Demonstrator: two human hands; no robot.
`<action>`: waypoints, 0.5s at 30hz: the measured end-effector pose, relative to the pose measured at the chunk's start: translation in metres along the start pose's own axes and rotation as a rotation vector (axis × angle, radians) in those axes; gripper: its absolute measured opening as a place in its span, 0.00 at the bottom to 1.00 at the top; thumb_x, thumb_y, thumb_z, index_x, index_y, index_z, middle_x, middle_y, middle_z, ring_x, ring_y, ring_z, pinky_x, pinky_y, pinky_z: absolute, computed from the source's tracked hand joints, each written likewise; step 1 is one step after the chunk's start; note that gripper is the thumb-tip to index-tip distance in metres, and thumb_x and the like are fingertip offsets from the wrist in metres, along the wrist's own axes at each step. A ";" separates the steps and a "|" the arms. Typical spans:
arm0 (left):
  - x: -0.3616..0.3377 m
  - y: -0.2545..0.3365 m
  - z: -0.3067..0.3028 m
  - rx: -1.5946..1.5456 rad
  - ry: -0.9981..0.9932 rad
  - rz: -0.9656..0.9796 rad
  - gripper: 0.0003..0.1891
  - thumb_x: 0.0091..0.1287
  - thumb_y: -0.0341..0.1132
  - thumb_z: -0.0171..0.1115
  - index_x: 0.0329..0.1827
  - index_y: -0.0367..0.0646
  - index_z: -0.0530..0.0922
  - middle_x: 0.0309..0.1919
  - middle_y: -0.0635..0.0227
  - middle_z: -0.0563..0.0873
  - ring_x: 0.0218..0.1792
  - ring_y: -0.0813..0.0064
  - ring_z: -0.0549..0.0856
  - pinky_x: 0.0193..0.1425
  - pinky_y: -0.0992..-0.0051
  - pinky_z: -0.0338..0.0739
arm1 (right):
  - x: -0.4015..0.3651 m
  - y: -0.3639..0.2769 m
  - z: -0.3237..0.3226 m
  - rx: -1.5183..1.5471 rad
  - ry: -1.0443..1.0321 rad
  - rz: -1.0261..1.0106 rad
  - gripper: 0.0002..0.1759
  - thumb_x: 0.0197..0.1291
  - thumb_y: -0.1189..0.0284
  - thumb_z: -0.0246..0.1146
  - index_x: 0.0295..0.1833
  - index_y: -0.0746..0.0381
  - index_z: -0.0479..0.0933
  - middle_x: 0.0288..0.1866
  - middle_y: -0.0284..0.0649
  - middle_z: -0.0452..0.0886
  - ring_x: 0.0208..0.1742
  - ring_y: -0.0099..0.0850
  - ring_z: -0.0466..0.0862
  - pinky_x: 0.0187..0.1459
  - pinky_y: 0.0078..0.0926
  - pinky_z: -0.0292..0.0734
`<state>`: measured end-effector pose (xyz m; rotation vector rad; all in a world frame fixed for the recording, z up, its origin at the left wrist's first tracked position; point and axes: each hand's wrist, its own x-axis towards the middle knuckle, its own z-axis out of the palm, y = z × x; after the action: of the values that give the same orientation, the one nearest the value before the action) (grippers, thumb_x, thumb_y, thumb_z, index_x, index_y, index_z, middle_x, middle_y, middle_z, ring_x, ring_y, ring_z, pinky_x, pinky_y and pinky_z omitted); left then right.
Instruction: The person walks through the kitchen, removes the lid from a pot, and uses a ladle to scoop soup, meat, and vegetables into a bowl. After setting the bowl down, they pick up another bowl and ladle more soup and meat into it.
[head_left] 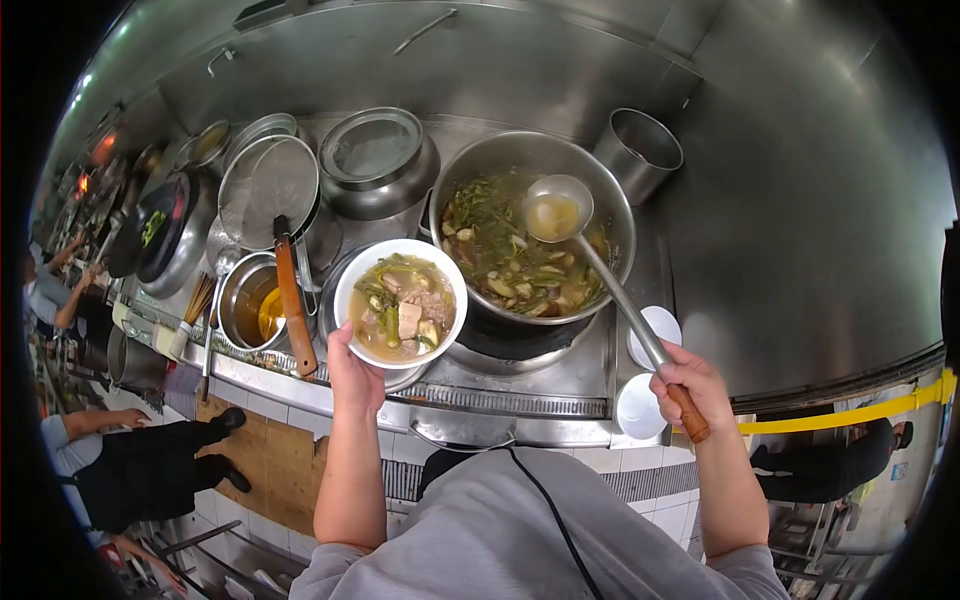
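My left hand [355, 370] grips the lower rim of a white bowl [459, 300] filled with soup, in which meat pieces and green vegetables show. Wrapped round the wooden handle of a long ladle [625, 305] is my right hand [694, 388]. The ladle's cup lies over the broth in a large steel pot [622, 250] and holds some cloudy liquid. Greens and chunks float throughout the pot. The bowl is held to the left of this pot, near the stove's front edge.
Two white bowls [640, 406] stand right of the pot, beside a tall steel container [640, 150] farther back. A strainer [268, 190] with a wooden handle rests over a pot of yellow liquid [228, 300]. A lidded pot [380, 170] stands behind. Other people [140, 470] are at the left.
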<state>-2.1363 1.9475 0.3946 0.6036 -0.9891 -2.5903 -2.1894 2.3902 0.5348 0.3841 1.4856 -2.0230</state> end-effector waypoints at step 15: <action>-0.006 0.003 0.002 -0.040 0.004 0.006 0.29 0.78 0.48 0.49 0.74 0.34 0.70 0.68 0.56 0.81 0.68 0.63 0.83 0.72 0.62 0.78 | -0.004 0.006 0.005 -0.098 0.003 0.055 0.33 0.69 0.76 0.60 0.79 0.65 0.67 0.30 0.42 0.79 0.14 0.25 0.73 0.15 0.21 0.66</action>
<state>-2.1316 1.9492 0.3996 0.5938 -0.9346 -2.5962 -2.1823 2.3856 0.5336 0.3841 1.5529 -1.8992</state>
